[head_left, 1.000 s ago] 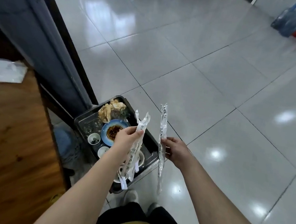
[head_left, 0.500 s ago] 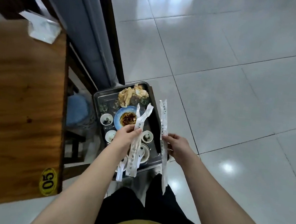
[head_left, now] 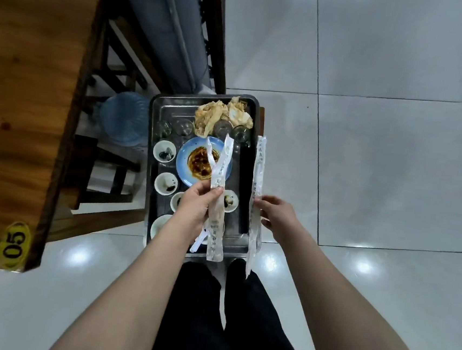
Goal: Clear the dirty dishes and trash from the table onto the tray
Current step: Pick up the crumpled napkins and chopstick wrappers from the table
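Fingers of my left hand [head_left: 194, 208] curl round a bunch of chopstick wrappers [head_left: 220, 173] above the near edge of the steel tray [head_left: 151, 127]; my right hand [head_left: 276, 216] pinches one long wrapper [head_left: 258, 177] over its right edge. Left of it stands the wooden table [head_left: 20, 98]. Mid-tray sits a sauce-stained blue plate [head_left: 182, 167], with crumpled napkins [head_left: 218, 114] at the far edge.

Dull silver-grey tray [head_left: 175, 99]; on it a pale blue plate [head_left: 182, 167] smeared dark brown, white cups [head_left: 158, 146], tan crumpled napkins [head_left: 216, 114]. Over it, white wrappers [head_left: 222, 160] with faint blue-grey print. Left of it, a brown-grained table [head_left: 21, 84] bearing a yellow tag [head_left: 13, 244], black digits.
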Action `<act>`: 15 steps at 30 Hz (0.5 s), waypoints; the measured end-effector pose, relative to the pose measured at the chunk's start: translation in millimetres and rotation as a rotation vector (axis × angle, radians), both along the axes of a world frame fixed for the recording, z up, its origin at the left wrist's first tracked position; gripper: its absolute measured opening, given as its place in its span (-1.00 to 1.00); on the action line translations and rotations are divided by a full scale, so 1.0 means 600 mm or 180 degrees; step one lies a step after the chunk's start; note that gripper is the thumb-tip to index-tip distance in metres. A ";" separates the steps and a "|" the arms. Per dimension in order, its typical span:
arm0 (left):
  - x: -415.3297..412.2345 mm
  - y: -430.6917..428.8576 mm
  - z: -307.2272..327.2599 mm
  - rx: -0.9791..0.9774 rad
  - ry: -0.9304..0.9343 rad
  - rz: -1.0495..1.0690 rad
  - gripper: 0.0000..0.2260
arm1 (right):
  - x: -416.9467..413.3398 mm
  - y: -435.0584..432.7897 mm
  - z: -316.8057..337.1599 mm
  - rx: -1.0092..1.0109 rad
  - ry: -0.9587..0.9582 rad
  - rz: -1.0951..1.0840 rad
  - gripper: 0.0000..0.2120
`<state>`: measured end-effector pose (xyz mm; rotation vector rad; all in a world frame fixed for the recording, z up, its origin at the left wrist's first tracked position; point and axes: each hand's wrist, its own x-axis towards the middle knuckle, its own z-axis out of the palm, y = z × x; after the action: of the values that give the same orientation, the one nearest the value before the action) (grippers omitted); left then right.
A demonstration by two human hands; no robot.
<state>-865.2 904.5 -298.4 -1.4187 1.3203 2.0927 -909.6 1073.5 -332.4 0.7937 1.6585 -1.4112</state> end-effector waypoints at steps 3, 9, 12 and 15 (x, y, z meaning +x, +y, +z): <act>-0.022 0.008 -0.024 -0.0038 -0.0058 0.0100 -0.89 | -0.014 0.002 -0.034 0.0041 -0.0047 0.0039 -0.91; -0.058 0.006 -0.078 -0.0267 0.0063 -0.0176 -0.88 | -0.032 -0.017 -0.094 0.0132 -0.0019 0.0074 -0.87; -0.065 -0.002 -0.113 -0.0365 0.0058 -0.0150 -0.88 | -0.035 -0.027 -0.131 0.0276 0.0086 0.0275 -0.86; -0.063 -0.004 -0.154 -0.0371 0.0083 -0.0070 -0.86 | -0.032 -0.035 -0.178 0.0576 0.0176 0.0499 -0.90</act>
<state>-902.8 902.1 -390.7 -1.4200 1.4834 2.0569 -928.9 1052.7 -439.0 0.7125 1.8684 -1.1967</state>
